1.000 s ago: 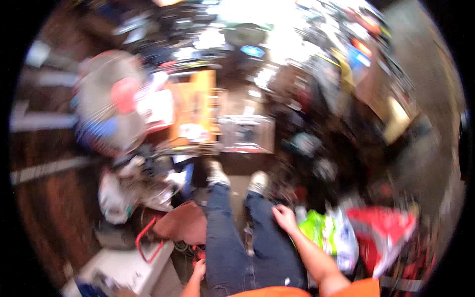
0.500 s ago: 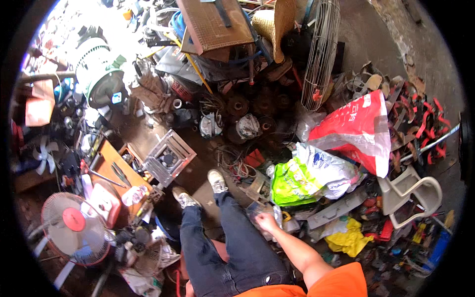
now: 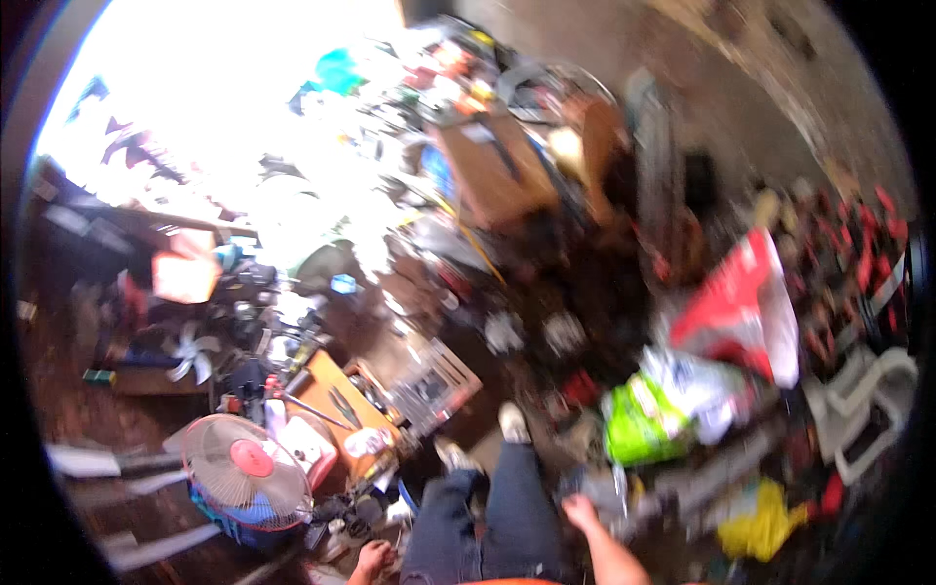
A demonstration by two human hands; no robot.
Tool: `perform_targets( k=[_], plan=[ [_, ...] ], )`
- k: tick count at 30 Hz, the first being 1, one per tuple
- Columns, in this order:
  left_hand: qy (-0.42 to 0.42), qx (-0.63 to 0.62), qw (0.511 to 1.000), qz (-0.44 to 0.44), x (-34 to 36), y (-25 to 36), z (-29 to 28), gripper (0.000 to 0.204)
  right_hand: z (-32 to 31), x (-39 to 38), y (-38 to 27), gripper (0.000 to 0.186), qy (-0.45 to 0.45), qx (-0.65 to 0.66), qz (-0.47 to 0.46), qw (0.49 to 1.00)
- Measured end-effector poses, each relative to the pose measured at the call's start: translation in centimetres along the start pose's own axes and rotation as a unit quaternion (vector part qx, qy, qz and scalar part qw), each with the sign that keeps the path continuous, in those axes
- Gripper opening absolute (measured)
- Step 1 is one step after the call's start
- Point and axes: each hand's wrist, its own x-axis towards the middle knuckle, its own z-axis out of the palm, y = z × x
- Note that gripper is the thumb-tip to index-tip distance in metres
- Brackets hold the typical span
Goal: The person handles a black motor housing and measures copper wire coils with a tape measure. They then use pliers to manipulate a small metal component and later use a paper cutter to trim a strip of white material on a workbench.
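- The right hand (image 3: 582, 511) is seen low in the blurred view, resting at the outer edge of the right knee of the dark blue trousers (image 3: 487, 526); nothing is seen held in it, and whether the fingers are curled or spread cannot be told through the blur.
- The left hand (image 3: 371, 561) is seen at the bottom edge, just beside the left thigh, fingers pointing down; no object is seen gripped, and its closure cannot be told.
- Two light-coloured shoes (image 3: 514, 421) are seen just ahead of the knees, set on cluttered ground.
- A green-and-white bag (image 3: 639, 419) is found near the right hand, beyond it and to the right, with a red-and-white sack (image 3: 741, 302) further up.
- A yellow bag (image 3: 760, 522) lies to the right of the right forearm.
- A metal wire cage-like box (image 3: 434, 385) is placed ahead of the left shoe, next to an orange board (image 3: 336, 400).
- A fan with a red hub (image 3: 249, 468) stands well left of the left hand.
- A white plastic chair (image 3: 868, 400) is seen at the far right.
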Motion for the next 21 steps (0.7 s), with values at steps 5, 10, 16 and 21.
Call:
perform_targets(
  k=[5,10,16,21],
  plan=[
    [0.071,-0.007,0.997,-0.004,1.0,1.9,6.4,0.025,-9.7,13.8,-9.3,0.021,0.041,0.123,-0.105,0.986],
    [0.156,-0.075,0.985,0.005,-3.5,-4.9,4.3,0.021,-22.9,24.1,-32.5,0.032,0.308,0.135,-0.237,0.911],
    [0.195,0.037,0.980,0.004,-7.2,-11.1,10.5,0.025,-31.6,33.7,-44.1,0.053,0.355,-0.032,-0.223,0.907],
    [0.152,-0.009,0.988,-0.028,-9.3,-8.7,16.1,0.025,-33.6,40.7,-43.9,0.048,0.245,-0.083,-0.181,0.949]
  ],
)
